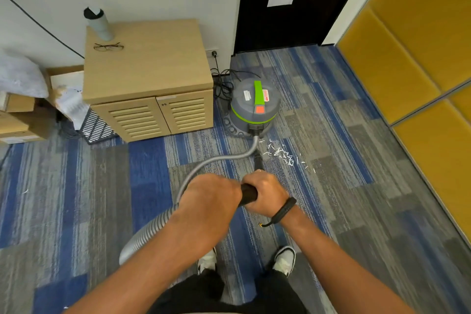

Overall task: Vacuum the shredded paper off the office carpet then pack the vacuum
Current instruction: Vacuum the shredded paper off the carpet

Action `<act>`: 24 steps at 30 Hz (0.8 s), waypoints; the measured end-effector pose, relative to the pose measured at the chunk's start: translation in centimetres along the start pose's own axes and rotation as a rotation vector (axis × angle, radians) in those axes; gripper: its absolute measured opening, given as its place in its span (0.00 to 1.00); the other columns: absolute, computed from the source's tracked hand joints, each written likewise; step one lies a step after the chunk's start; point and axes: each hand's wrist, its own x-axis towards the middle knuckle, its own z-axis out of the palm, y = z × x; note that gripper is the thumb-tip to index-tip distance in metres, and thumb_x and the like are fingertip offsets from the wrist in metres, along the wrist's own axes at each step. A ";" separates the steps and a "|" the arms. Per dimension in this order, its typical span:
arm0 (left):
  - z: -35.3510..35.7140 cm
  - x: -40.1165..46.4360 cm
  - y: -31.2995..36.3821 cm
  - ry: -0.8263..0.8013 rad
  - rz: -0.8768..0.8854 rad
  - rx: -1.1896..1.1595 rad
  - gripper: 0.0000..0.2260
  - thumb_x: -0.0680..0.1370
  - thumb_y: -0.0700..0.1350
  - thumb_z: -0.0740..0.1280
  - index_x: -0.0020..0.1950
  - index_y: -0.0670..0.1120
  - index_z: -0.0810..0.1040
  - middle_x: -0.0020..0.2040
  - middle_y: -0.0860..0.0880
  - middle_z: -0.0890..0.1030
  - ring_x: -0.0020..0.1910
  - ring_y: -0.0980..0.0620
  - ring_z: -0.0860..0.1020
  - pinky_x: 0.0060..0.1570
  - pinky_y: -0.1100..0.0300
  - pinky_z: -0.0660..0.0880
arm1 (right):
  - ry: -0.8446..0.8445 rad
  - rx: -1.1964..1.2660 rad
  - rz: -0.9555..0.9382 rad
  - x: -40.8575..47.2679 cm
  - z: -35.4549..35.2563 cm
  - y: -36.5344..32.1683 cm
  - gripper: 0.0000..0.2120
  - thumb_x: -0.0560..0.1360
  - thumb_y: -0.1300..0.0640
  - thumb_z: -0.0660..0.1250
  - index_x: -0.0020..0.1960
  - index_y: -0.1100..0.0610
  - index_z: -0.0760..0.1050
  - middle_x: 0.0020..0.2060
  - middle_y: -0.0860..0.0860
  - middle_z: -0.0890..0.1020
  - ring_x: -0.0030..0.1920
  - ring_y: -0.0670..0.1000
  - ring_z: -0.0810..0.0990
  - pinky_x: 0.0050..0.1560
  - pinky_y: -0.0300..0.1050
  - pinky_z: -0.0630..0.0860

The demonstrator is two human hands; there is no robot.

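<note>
Both hands gripping the black wand point(249, 194): left hand point(211, 199) behind, right hand point(267, 195) ahead. Grey hose point(216, 160) looping back to the grey-green vacuum point(254, 107). Shredded paper point(283, 155) lying on the carpet point(76, 186) just beside the wand's tip.

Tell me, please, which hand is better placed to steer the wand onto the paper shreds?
Right: it grips the wand nearer the nozzle and the shreds; the left holds back by the hose.

wooden cabinet point(150, 76) with slatted doors stands at the white wall | grey bottle point(100, 24) upright on its top, back left corner | glasses point(108, 46) just in front of bottle | cardboard boxes point(17, 120) left of cabinet | yellow padded panels point(413, 41) at right
</note>
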 end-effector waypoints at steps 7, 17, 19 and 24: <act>-2.4 0.9 4.8 -0.014 -0.013 0.032 0.12 0.81 0.40 0.64 0.65 0.45 0.71 0.47 0.49 0.78 0.39 0.53 0.76 0.37 0.58 0.75 | -0.029 0.009 -0.066 -2.2 -3.2 2.9 0.04 0.68 0.56 0.72 0.39 0.56 0.78 0.31 0.47 0.80 0.32 0.48 0.78 0.45 0.49 0.79; -4.3 6.3 12.3 -0.025 -0.133 0.118 0.11 0.81 0.40 0.63 0.63 0.46 0.72 0.46 0.49 0.81 0.35 0.52 0.74 0.32 0.57 0.71 | -0.077 -0.008 -0.115 -3.7 -8.4 10.1 0.09 0.66 0.59 0.76 0.38 0.53 0.76 0.32 0.47 0.79 0.34 0.49 0.76 0.41 0.53 0.78; -4.6 7.5 13.6 -0.010 -0.141 0.115 0.12 0.81 0.42 0.63 0.64 0.47 0.73 0.46 0.49 0.81 0.35 0.52 0.74 0.33 0.57 0.70 | -0.086 0.003 -0.122 -4.2 -9.2 11.4 0.09 0.67 0.58 0.75 0.38 0.52 0.75 0.32 0.47 0.78 0.34 0.49 0.76 0.40 0.53 0.79; -5.2 9.1 17.4 0.021 -0.154 0.114 0.12 0.80 0.45 0.64 0.63 0.47 0.72 0.47 0.50 0.81 0.34 0.51 0.73 0.31 0.56 0.66 | -0.090 0.012 -0.175 -6.1 -11.4 14.4 0.08 0.69 0.56 0.73 0.38 0.52 0.74 0.31 0.43 0.73 0.34 0.43 0.69 0.38 0.49 0.77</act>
